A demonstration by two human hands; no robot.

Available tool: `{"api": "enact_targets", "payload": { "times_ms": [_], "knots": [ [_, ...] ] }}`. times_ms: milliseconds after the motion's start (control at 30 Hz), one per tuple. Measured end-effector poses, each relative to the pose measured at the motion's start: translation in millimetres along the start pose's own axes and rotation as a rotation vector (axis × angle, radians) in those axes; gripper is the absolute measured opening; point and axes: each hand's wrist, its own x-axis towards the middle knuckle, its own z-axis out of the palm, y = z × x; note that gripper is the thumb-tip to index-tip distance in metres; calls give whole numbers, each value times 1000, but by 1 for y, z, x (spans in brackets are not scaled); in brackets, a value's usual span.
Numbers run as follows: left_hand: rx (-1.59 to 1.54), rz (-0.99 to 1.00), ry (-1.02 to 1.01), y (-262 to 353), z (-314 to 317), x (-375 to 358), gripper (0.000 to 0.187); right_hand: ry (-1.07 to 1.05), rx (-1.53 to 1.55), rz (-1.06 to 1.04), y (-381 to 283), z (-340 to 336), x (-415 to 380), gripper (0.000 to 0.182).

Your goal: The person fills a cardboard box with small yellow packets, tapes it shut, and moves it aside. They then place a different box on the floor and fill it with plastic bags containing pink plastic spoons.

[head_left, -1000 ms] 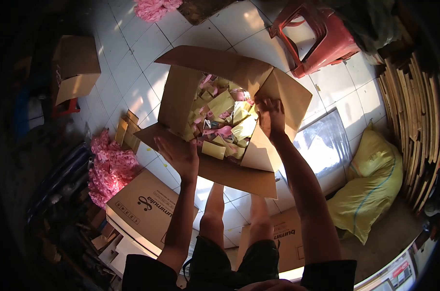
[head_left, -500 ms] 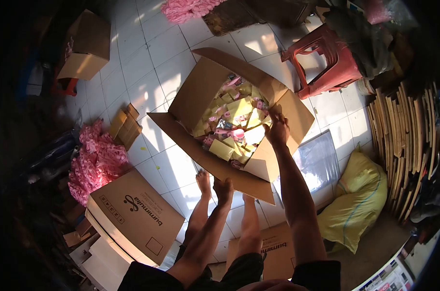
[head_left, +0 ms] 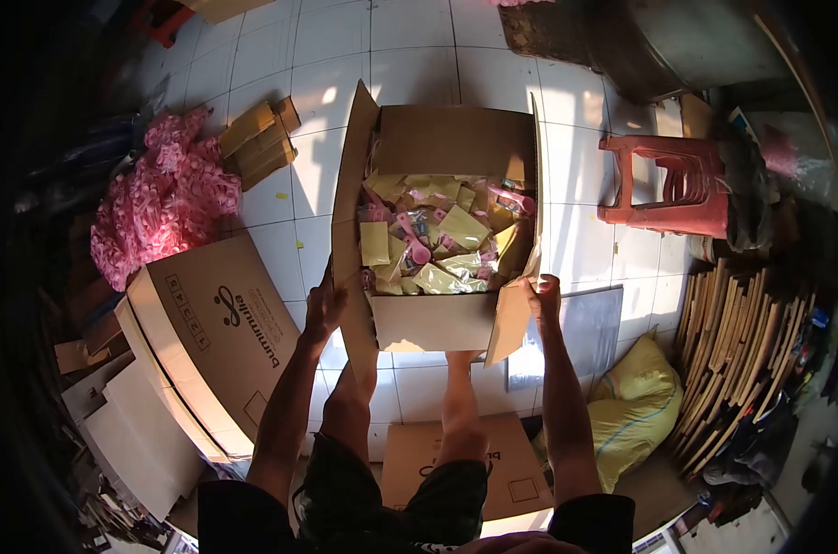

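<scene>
An open cardboard box (head_left: 437,321) stands on the tiled floor in front of my legs, its flaps spread. Inside lie several yellow packets (head_left: 462,227) in clear wrap, with pink items (head_left: 419,251) among them. My left hand (head_left: 326,309) is at the outer side of the left flap, its fingers partly hidden. My right hand (head_left: 542,297) grips the near right corner flap, thumb and fingers closed round its edge.
A closed printed carton (head_left: 221,323) and a pink heap (head_left: 165,198) are at left. Red stools (head_left: 664,185), a yellow sack (head_left: 636,402) and stacked flat cardboard (head_left: 737,342) stand at right. Another carton (head_left: 507,462) lies by my legs.
The box has turned and now sits squarely before me. My left hand has moved up to its left flap, while my right hand has shifted lower at the right corner. The view has turned too.
</scene>
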Motion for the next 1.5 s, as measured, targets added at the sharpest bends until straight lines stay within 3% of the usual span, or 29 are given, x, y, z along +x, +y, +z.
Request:
{"api": "enact_targets", "payload": {
  "times_ms": [33, 67, 100, 167, 233, 267, 367, 433, 467, 500, 533, 567, 800, 967, 1133, 1333, 1500],
  "knots": [
    [-7, -19, 16, -5, 1, -4, 64, 28, 146, -145, 3, -11, 9, 92],
    [-60, -8, 1, -11, 1, -4, 64, -128, 314, -73, -33, -35, 8, 107],
    [-113, 9, -19, -17, -1, -2, 64, -304, 455, -122, -54, -50, 11, 94],
    [-266, 68, -73, -39, -2, 6, 59, -677, 1062, -58, -47, -41, 50, 65],
    [-397, -273, -35, -54, -5, 17, 68, -592, 1029, -69, -59, -21, 71, 49],
    [-674, -285, -46, -62, -6, 27, 75, -593, 1167, 122, -45, -9, 88, 47],
    [-944, -185, -100, -57, -5, 80, 75, -452, 1197, -120, -55, 36, 94, 62],
    [-947, -706, 109, -48, 20, 101, 72, -374, 1074, -130, -59, 43, 85, 64],
    [-718, -285, 113, -33, 36, 104, 71, -318, 1025, -134, -56, 53, 87, 62],
    [-468, 122, 104, -20, 52, 105, 70, -285, 871, 45, -66, 57, 79, 63],
    [-218, 145, 141, -16, 69, 110, 70, -166, 675, -164, -74, 65, 77, 64],
    [32, 161, 180, -15, 81, 113, 70, -56, 469, -367, -82, 70, 74, 65],
    [312, 55, 339, -17, 129, 127, 69, 213, -45, -355, -110, 90, 63, 61],
    [630, -17, 318, -20, 153, 135, 65, 231, -234, -438, -128, 107, 58, 62],
    [552, 100, 332, -27, 165, 144, 60, 152, -240, -625, -127, 105, 59, 64],
    [817, 64, 321, -43, 181, 154, 58, 131, -446, -591, -136, 120, 61, 67],
    [830, 19, 305, -54, 187, 158, 55, 116, -583, -547, -141, 130, 64, 68]
  ]
}}
